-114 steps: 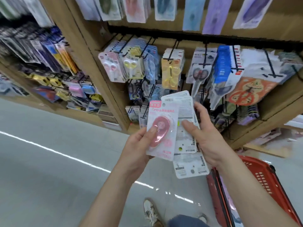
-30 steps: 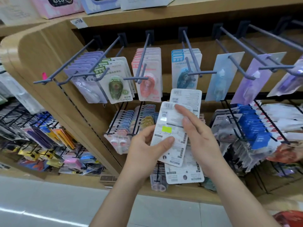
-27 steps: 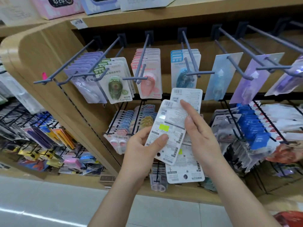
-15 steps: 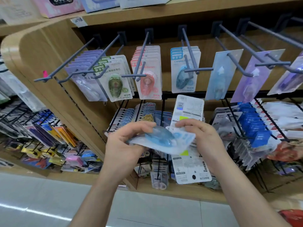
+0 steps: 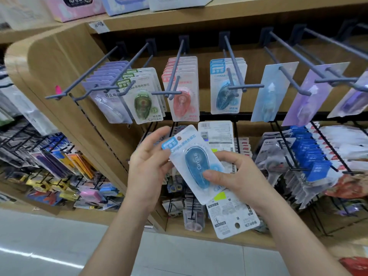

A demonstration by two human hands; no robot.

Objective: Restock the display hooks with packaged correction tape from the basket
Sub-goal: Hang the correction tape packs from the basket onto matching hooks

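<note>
Blue tape pack: face toward camera, tilted, held in front of the shelf.
Right grip: closed, thumb pressing pack's lower front, fingers curled round spare packs behind it.
Left grip: loose, fingers fairly straight, touching pack's upper left edge.
Hook: matching blue packs hanging, above and slightly right of held pack.
Basket: red corner only, lower right edge of view.

You flipped top pack: blue front now faces you, not barcode back. Left hand moved to its edge; right hand thumb now pins its face.
</note>
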